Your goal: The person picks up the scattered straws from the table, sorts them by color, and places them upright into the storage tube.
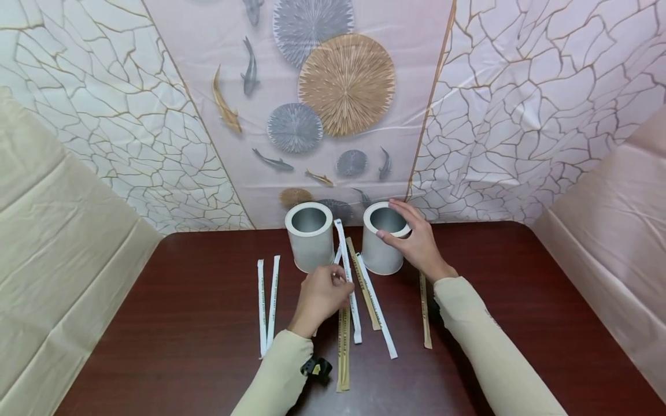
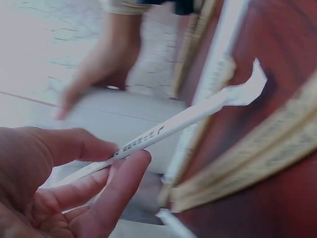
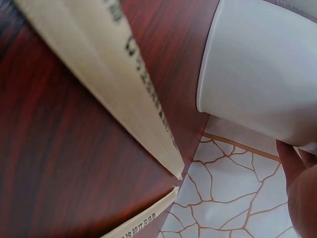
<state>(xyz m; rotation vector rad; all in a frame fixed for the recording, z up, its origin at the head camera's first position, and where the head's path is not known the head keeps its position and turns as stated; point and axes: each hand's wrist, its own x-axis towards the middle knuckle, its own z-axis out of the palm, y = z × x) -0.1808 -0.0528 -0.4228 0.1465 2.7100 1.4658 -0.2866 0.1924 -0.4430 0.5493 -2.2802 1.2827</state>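
Note:
My left hand (image 1: pixel 324 294) pinches a white paper-wrapped straw (image 2: pixel 183 119) between thumb and fingers, in front of the two cans. In the left wrist view the wrapper's flat end sticks out past the fingertips. My right hand (image 1: pixel 418 245) holds the upper part of the right pale grey can (image 1: pixel 382 254), thumb on the near side of its rim and fingers on the far side. The right wrist view shows the side of that can (image 3: pixel 257 74) and part of the hand (image 3: pixel 303 193). Beside it stands the left can (image 1: pixel 312 251), upright with its mouth up.
Two white wrapped straws (image 1: pixel 274 300) lie at the left. Brown wrapped straws (image 1: pixel 343 358) lie below the left hand, with another brown one (image 1: pixel 364 283) and a white one (image 1: pixel 378 312) between the cans. One brown straw (image 1: pixel 425 312) lies by the right forearm. A patterned cloth (image 1: pixel 333 173) hangs behind.

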